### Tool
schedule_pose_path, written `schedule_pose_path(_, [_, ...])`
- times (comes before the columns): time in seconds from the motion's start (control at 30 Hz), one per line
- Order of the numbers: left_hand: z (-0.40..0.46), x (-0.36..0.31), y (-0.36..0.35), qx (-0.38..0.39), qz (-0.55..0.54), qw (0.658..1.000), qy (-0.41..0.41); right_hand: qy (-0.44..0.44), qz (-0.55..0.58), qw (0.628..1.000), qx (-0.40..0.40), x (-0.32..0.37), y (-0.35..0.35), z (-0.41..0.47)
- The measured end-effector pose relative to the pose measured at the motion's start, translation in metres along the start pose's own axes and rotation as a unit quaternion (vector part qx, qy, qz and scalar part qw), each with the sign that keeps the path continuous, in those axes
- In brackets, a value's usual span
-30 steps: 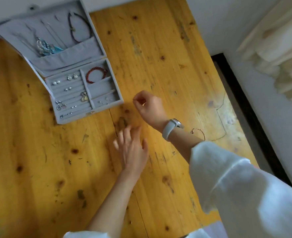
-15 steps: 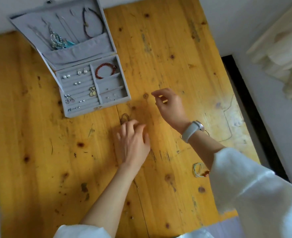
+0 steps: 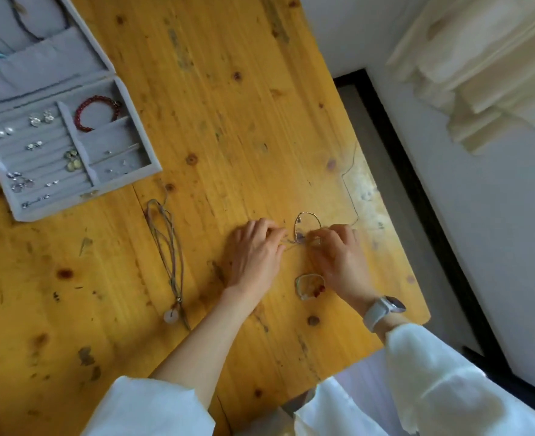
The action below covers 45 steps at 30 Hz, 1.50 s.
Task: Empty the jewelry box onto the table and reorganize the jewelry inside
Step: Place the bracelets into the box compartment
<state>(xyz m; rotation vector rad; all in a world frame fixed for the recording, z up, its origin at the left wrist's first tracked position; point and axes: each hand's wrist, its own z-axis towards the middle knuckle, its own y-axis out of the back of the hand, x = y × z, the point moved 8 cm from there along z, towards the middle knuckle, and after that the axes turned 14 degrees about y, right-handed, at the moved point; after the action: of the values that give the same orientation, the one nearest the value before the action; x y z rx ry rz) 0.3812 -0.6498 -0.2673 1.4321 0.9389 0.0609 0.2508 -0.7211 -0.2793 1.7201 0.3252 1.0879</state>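
Observation:
The grey jewelry box (image 3: 124, 174) lies open at the upper left, holding a red bead bracelet (image 3: 96, 113), several earrings and necklaces in its lid. On the wooden table (image 3: 228, 105) my left hand (image 3: 253, 251) and my right hand (image 3: 341, 253) meet over a thin chain (image 3: 290, 243); each hand pinches an end of it. A thin metal bangle (image 3: 305, 225) lies just beyond my fingers. A pale bead bracelet with red bits (image 3: 308, 286) sits below my right hand. A cord necklace with a round white pendant (image 3: 168, 265) lies left of my left hand.
The table's right edge (image 3: 395, 221) runs close to my right hand, with grey floor and a dark strip beyond. Cream curtains (image 3: 480, 58) hang at the upper right. I wear white sleeves and a wristwatch (image 3: 382, 311) on my right wrist.
Both hands moved right and toward me on the table and came together on the thin chain. The view shifted, so the box now sits farther left and the cord necklace is uncovered.

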Motion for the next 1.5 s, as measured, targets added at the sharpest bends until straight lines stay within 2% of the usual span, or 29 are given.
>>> schedule_pose_path(0.1, [0.004,-0.001,-0.001,0.009,0.002,1.000,0.011,-0.005,-0.001,0.999,-0.036,0.002,0.005,0.006])
schedule_pose_path(0.23, [0.002,-0.003,-0.002,0.024,0.015,1.000,-0.012,-0.013,-0.023,0.999,-0.017,0.002,0.003,0.007])
schedule_pose_path(0.33, [0.006,0.001,-0.001,0.050,-0.019,0.998,-0.019,-0.043,0.029,0.999,-0.017,0.000,0.005,0.010])
schedule_pose_path(0.37, [0.009,0.005,0.000,0.065,-0.050,0.997,-0.004,-0.064,0.066,0.996,-0.019,-0.001,0.007,0.011])
schedule_pose_path(0.47, [0.016,0.024,0.009,0.113,-0.176,0.972,0.107,-0.094,0.147,0.984,-0.019,0.008,0.015,0.018])
schedule_pose_path(0.57, [0.025,0.040,0.040,0.090,-0.252,0.948,0.170,-0.067,0.178,0.981,-0.038,0.031,0.026,0.037])
schedule_pose_path(0.7, [0.044,0.062,0.097,0.034,-0.275,0.946,0.170,0.001,0.203,0.979,-0.019,0.077,0.029,0.078])
schedule_pose_path(0.9, [0.085,0.116,0.176,-0.073,-0.236,0.950,0.190,0.074,0.214,0.974,-0.021,0.147,0.021,0.153])
schedule_pose_path(1.0, [0.103,0.143,0.193,-0.108,-0.195,0.952,0.209,0.100,0.218,0.970,-0.035,0.169,0.014,0.180])
schedule_pose_path(1.17, [0.127,0.176,0.193,-0.122,-0.144,0.956,0.226,0.111,0.194,0.974,-0.030,0.188,-0.006,0.214])
schedule_pose_path(1.27, [0.133,0.183,0.184,-0.111,-0.102,0.969,0.196,0.107,0.182,0.977,-0.029,0.194,-0.014,0.226])
schedule_pose_path(1.4, [0.131,0.187,0.175,-0.101,0.006,0.984,0.144,0.085,0.217,0.972,-0.025,0.203,-0.023,0.236])
schedule_pose_path(1.5, [0.119,0.196,0.181,-0.142,0.016,0.980,0.139,0.081,0.248,0.965,-0.026,0.213,-0.029,0.242])
